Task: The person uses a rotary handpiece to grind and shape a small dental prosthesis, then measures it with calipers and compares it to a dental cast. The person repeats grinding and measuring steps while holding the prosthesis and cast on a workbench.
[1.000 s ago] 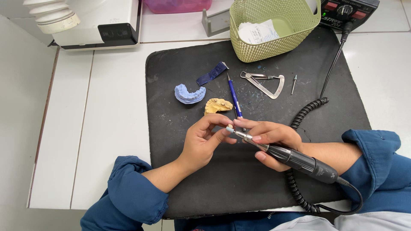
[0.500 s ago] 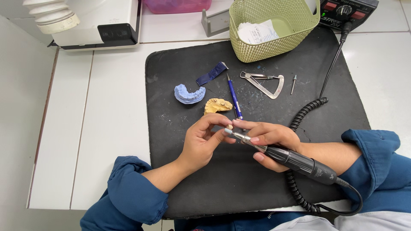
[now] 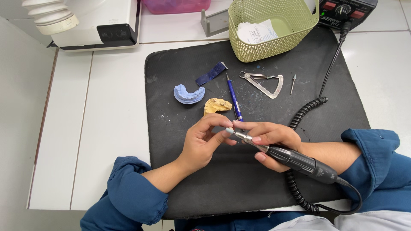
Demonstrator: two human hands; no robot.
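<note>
A small pale workpiece [image 3: 228, 131], too small to identify, is pinched between thumb and fingertips of the left hand [image 3: 204, 143] above the near middle of the black rubber mat [image 3: 180, 171]. The tip of the black-and-silver rotary handpiece [image 3: 287, 157] is held against it; the handpiece is gripped pen-style in the closed right hand [image 3: 269, 141]. Work is judged to be mid-way: grinding or trimming is in hand, the piece is not yet set down, and how much is finished cannot be told from its surface. The yellow stone dental cast [image 3: 216, 105] and the blue horseshoe-shaped dental model [image 3: 188, 93] lie untouched on the mat just beyond the hands, apart from each other. A blue pen-like tool [image 3: 233, 97], a dark blue strip [image 3: 211, 74], a metal measuring caliper [image 3: 263, 82] and a loose small bur [image 3: 293, 83] lie further back. The coiled black cable [image 3: 306, 113] runs from the handpiece towards the black control box [image 3: 346, 10] at the far edge. One container is in view: the pale green perforated plastic basket [image 3: 291, 34], upright at the back of the mat, with folded white paper [image 3: 257, 32] inside; nothing else in it can be made out. All is carried on the white tiled desk [image 3: 98, 128].
</note>
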